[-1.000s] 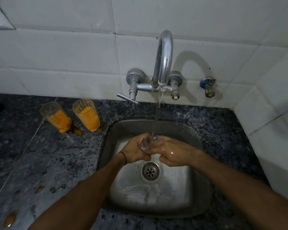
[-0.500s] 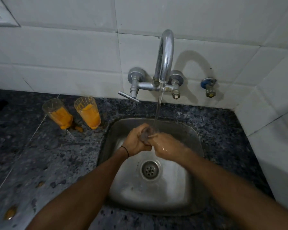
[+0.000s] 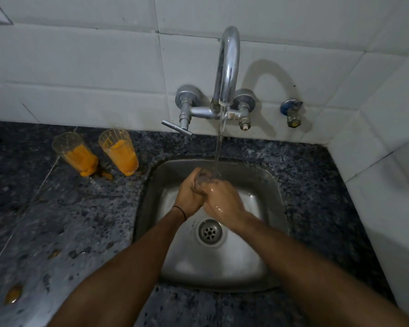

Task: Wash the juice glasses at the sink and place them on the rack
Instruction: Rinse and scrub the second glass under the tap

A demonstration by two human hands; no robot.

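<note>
juice glass point(image 3: 202, 178) is being held directly under the tap point(image 3: 227, 67), with the water stream point(image 3: 219, 147) falling onto it, above the sink point(image 3: 267, 182). over the last second it has been carried up and back toward the tap, away from the drain point(image 3: 209, 232). it is wrapped by the curled fingers of the left hand point(image 3: 189, 194). the wet right hand point(image 3: 222, 201) is folded against its side, and whether fingers reach inside cannot be told. rinsing is judged under way, not finished. left of the tap, the outer dirty glass point(image 3: 77, 154) and inner dirty glass point(image 3: 119, 152) are left standing with orange juice inside. no rack is seen.
</note>
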